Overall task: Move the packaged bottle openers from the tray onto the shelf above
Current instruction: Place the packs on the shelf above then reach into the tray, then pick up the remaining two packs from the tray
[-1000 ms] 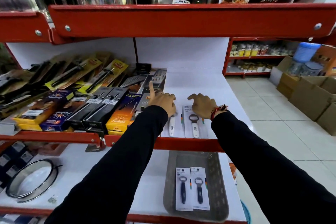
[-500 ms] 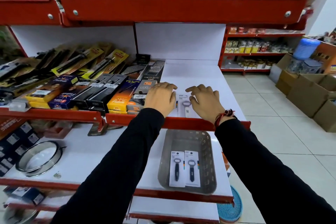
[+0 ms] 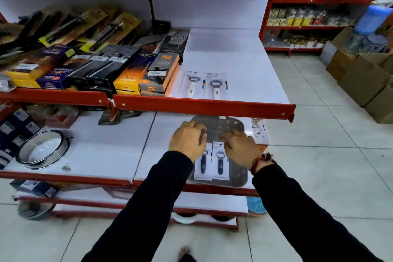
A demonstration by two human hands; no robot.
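Fingers curled downward and loosely spread, the left hand [image 3: 188,141] and right hand [image 3: 241,148] have dropped from the upper shelf [image 3: 234,66] to hover over the tray [image 3: 238,125] below it; whether they grip anything cannot be told. Two dark-handled openers [image 3: 212,162] lie in the tray, two white-handled openers [image 3: 204,85] on the shelf above.

Two white-handled bottle openers [image 3: 203,85] in clear packs lie side by side on the upper shelf [image 3: 244,66], just right of the stacked boxes [image 3: 158,75]. On the lower shelf a grey tray [image 3: 229,125] holds two dark-handled bottle openers [image 3: 211,162] near its front edge. The left hand [image 3: 188,141] and the right hand [image 3: 240,148] hover over the tray, fingers curled down, perhaps touching the packs' top edges; motion blur hides this. A steel ring [image 3: 42,149] sits far left.
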